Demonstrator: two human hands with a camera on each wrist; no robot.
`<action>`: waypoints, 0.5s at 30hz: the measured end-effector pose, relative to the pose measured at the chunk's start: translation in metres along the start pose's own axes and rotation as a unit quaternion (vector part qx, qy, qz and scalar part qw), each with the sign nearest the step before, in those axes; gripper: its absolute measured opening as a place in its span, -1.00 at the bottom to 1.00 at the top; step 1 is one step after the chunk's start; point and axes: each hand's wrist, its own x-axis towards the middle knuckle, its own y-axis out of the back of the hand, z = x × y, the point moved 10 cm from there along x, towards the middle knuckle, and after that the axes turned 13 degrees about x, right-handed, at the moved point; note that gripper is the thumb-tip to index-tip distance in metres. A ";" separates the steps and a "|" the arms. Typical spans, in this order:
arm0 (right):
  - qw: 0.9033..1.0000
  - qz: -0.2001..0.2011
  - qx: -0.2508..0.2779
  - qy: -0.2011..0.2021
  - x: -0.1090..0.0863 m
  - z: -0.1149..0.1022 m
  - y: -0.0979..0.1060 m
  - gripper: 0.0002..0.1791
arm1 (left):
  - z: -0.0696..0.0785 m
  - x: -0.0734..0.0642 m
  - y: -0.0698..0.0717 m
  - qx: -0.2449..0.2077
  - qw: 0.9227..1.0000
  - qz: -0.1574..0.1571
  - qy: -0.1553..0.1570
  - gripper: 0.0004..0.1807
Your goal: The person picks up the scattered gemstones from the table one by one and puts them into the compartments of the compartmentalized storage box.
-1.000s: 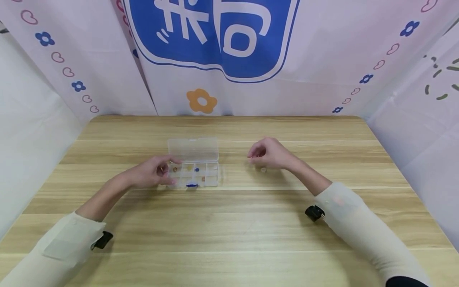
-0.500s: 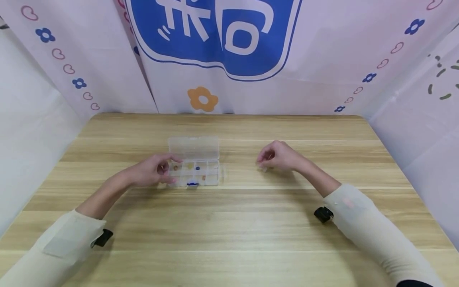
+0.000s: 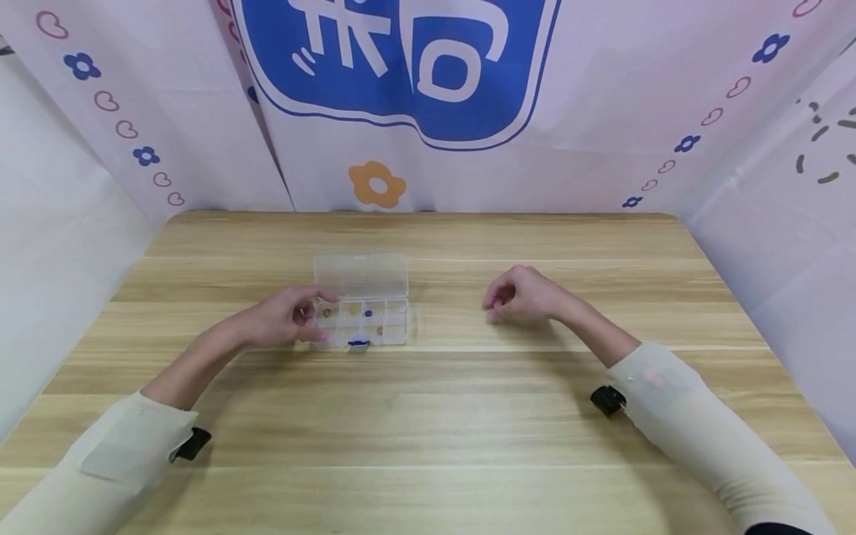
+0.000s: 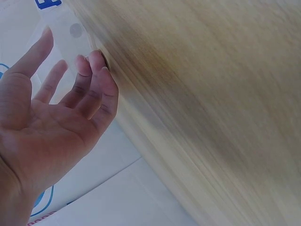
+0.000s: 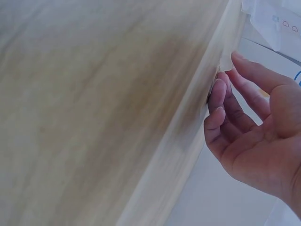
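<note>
A clear plastic compartment box (image 3: 397, 338) lies on the wooden table with its lid (image 3: 361, 275) folded back. Small bead-like pieces sit in its cells, including a blue piece (image 3: 368, 313), an orange piece (image 3: 379, 330) and a brownish piece (image 3: 327, 313). My left hand (image 3: 277, 318) holds the box's left end, forefinger at the far corner and thumb at the near one. To the right of the box, my right hand (image 3: 524, 293) is low over the table. In the right wrist view its thumb and forefinger pinch a small whitish piece (image 5: 226, 62), partly hidden.
The box has a blue latch (image 3: 359, 342) on its front side. Wooden tabletop (image 3: 428, 416) extends around both hands. A white printed cloth (image 3: 481, 178) hangs behind the table's far edge.
My right hand has moved slightly right and down onto the small whitish piece, which its fingers now cover in the head view. The left hand stays at the box.
</note>
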 end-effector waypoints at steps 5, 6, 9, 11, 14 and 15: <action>1.000 -0.002 -0.002 0.001 -0.001 0.000 -0.001 -0.92 | 0.000 0.000 0.000 0.002 1.000 0.001 -0.003 -0.35; 1.000 -0.002 -0.003 0.002 -0.001 0.000 -0.001 -0.93 | 0.000 0.000 0.000 0.002 1.000 0.001 -0.002 -0.35; 1.000 -0.001 -0.007 0.006 -0.001 0.000 -0.001 -0.94 | -0.001 0.000 0.000 0.002 1.000 0.000 0.001 -0.35; 1.000 -0.001 -0.008 0.007 -0.001 0.000 -0.001 -0.95 | -0.001 0.000 -0.001 0.001 1.000 0.000 0.003 -0.35; 1.000 -0.001 -0.006 0.010 -0.001 -0.001 -0.001 -0.95 | -0.002 0.000 -0.001 0.000 1.000 0.000 0.005 -0.35; 1.000 -0.002 -0.005 0.012 -0.001 -0.001 -0.001 -0.95 | -0.002 0.000 -0.001 0.000 1.000 0.000 0.006 -0.35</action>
